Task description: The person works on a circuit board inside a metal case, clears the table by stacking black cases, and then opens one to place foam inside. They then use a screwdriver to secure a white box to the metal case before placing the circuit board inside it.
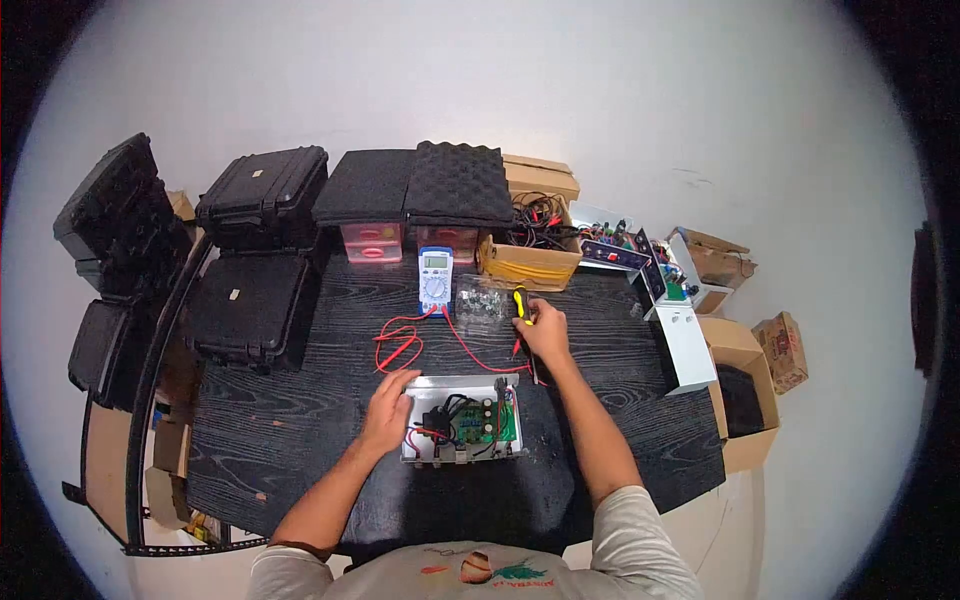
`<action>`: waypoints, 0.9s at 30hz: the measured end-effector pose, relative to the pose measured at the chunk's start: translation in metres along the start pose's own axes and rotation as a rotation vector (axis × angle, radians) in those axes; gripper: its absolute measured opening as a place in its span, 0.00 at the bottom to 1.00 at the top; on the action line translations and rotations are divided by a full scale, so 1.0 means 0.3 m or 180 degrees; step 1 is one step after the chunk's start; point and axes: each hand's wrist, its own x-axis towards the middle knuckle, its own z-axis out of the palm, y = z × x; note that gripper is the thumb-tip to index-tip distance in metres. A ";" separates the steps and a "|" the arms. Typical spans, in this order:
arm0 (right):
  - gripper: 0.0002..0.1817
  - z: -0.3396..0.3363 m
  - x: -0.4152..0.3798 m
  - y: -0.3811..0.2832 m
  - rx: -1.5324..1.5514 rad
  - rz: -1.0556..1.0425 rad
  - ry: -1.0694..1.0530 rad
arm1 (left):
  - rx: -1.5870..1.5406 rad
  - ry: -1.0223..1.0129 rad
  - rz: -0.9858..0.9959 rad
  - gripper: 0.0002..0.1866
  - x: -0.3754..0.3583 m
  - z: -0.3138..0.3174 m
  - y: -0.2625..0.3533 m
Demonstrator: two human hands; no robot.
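Note:
An open metal case (462,382) lies in front of me on the table, a green circuit board (505,422) and dark wiring inside it. My left hand (387,412) grips the case at its left wall, fingers over the far corner. Beyond the case's right far corner, my right hand (546,332) is closed around a yellow-and-black screwdriver (520,303); part of the tool is hidden by the fingers. A blue-edged multimeter (436,282) stands farther back, with a red test lead (400,348) looping across the table. A clear tray (482,302) of small parts sits beside it.
Black hard cases (250,310) are stacked at the left. Foam-topped drawer boxes (372,242) and a cardboard box (528,265) of cables line the back. Opened electronics panels (683,345) stand along the right, near an open carton (750,450) beyond the table (640,440).

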 end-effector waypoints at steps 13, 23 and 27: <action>0.45 -0.165 -0.210 -0.288 0.0015 -0.1525 -0.0764 | -0.0010 0.0069 0.0014 0.23 -0.002 -0.001 0.006; 0.69 -0.139 -0.478 -0.459 -0.1191 -0.2444 -0.2321 | -0.0227 -0.0012 0.0081 0.36 -0.009 -0.010 0.009; 0.68 -0.207 -0.449 -0.455 -0.0440 -0.2337 -0.2347 | -0.1468 0.0200 0.0070 0.56 -0.020 0.007 -0.031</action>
